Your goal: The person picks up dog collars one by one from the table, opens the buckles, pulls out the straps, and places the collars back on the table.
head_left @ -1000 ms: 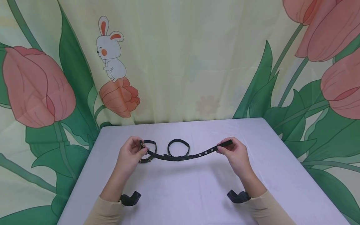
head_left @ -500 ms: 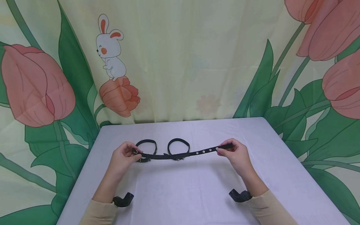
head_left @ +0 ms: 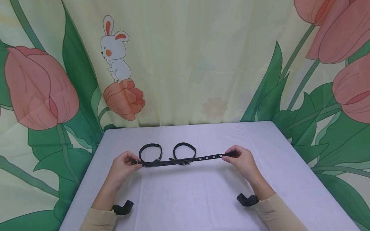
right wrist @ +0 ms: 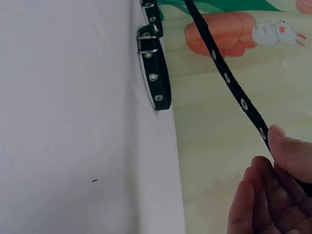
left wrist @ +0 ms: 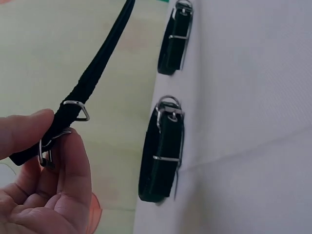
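A black pet collar [head_left: 170, 162] is stretched out lengthwise between the two hands over the white table. The left hand [head_left: 119, 170] pinches its buckle end between thumb and fingers. In the left wrist view the metal buckle [left wrist: 45, 155] hangs at the fingers, with a D-ring [left wrist: 84, 113] just beyond. The right hand [head_left: 243, 162] pinches the other end, beside the row of metal eyelets [right wrist: 244, 104]; the tip is partly hidden in the hand. Behind the held strap, two more black collars, a left one [head_left: 150, 145] and a right one [head_left: 184, 144], stand buckled into loops.
The table [head_left: 185, 205] has a white cloth over it. Its far edge meets a curtain [head_left: 179, 64] printed with tulips and a rabbit. A black device [head_left: 123, 208] is worn on the left wrist and a similar device [head_left: 247, 200] on the right.
The left hand has moved left and toward the person, pulling the collar from a sagging curve to nearly straight. The right hand has come slightly lower in view. The looped collars have stayed put.
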Motion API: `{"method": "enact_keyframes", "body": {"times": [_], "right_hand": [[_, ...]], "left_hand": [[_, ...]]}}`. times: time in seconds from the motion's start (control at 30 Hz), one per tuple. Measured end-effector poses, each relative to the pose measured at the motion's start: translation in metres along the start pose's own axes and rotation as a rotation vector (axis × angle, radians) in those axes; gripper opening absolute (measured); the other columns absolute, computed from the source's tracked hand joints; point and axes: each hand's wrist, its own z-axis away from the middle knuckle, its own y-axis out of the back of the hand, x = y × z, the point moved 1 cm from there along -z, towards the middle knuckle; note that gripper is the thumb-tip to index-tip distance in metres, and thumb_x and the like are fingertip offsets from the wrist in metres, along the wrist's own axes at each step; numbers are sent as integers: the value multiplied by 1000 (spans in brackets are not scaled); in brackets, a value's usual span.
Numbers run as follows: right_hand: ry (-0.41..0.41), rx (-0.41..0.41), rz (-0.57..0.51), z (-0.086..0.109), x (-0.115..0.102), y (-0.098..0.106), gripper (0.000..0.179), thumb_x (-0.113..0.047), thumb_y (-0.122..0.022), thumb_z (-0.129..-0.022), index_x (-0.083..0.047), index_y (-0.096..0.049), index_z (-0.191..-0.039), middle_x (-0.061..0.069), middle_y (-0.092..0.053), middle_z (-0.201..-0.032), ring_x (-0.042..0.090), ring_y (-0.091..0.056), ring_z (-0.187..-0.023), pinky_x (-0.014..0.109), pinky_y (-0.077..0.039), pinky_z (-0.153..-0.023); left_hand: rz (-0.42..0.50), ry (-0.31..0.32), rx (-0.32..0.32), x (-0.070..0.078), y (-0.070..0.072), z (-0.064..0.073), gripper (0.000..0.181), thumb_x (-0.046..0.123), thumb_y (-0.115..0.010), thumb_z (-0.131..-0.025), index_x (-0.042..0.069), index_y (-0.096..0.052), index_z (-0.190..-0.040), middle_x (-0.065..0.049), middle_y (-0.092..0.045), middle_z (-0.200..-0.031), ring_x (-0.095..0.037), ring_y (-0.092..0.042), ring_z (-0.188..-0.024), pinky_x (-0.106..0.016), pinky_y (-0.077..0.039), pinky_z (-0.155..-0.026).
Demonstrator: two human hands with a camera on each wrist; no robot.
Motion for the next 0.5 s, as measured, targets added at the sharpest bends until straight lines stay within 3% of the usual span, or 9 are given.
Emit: {"method": "enact_keyframes", "body": {"times": [0.33, 0.5], "right_hand": [[16, -47, 131, -1, 6, -9, 22, -17, -94, -82, -13, -78, -96, 2, -77, -91, 17, -63, -85, 26, -52, -71], [9, -75, 201, -2, 11, -13, 21, -20, -94, -82, -16, -77, -93, 0, -76, -89, 17, -63, -85, 27, -49, -73]], "left_hand": [[-206, 39, -9, -16, 3, -3, 21, 3, -82, -86, 7, -67, -101, -14, -74, -115, -25, -70, -107, -29, -54, -85], [-274, 40, -22, -25, 4, -7, 19, 5, -84, -85, 8, -70, -98, -11, -71, -108, -25, -62, -99, -33, -47, -79]]}}
